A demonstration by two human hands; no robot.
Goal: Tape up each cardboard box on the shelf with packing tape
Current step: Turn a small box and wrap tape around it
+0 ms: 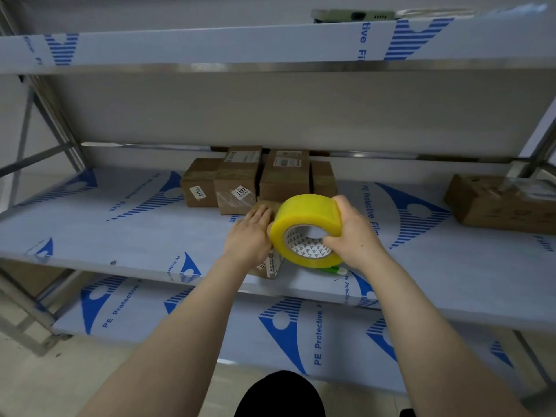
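Nearest to us, below the tape roll (304,218), the lower shelf (210,332) is a flat sheet under white film printed with blue stripes and lettering. Our right hand (352,236) grips the roll, thumb hooked into the patterned cardboard core and fingers curled over the glossy yellow rim. Just left of the roll, our left hand (249,236) lies flat on a small cardboard box (269,266), fingers straight and held together. This box sits at the front edge of the middle shelf (120,236), mostly hidden by hand and roll. It is closed, so we cannot tell what is inside. Something green (334,269) peeks out under the roll.

Behind the roll stands a cluster of brown boxes (237,188), all closed and squarish, with white labels and shiny tape strips. Well to the right of the roll lies a wider box (496,203), crumpled and taped. Far above the roll, the top shelf (210,46) carries a flat pale-green device (352,15).
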